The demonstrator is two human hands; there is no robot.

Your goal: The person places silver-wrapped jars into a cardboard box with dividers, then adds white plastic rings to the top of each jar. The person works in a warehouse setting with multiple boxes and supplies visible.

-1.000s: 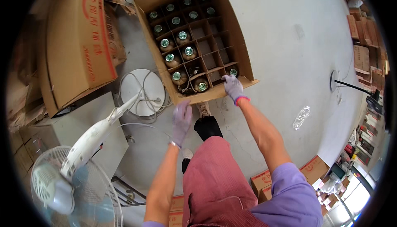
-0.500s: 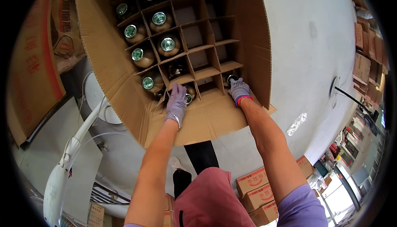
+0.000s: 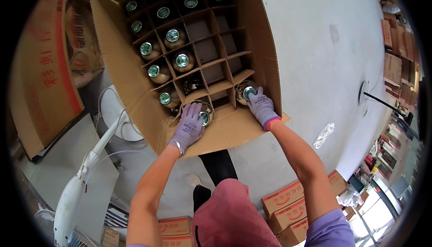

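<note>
A large open cardboard box (image 3: 118,67) with cardboard dividers (image 3: 211,62) holds several glass thermos liners with greenish round mouths and brownish, shiny bodies. In the near row, my left hand (image 3: 188,124), in a grey-purple glove, is curled against the left side of one liner (image 3: 205,112). My right hand (image 3: 263,106), gloved alike, grips another liner (image 3: 246,89) at its mouth in the near right corner. Other liners, such as one liner (image 3: 182,61) in the middle, stand in cells toward the left and far end. The lower parts of both held liners are hidden.
The near flap (image 3: 216,132) folds out toward me. At left are a large printed carton (image 3: 45,76) and a white pole-like fixture (image 3: 74,197). Stacked cartons (image 3: 288,206) sit near my legs at right. A black-based stand (image 3: 362,93) is on the pale floor (image 3: 310,44).
Both hands have shifted nearer and show more of the liners beside them. The right liner, mostly covered before, now shows its mouth and body. The view of the box has shifted.
</note>
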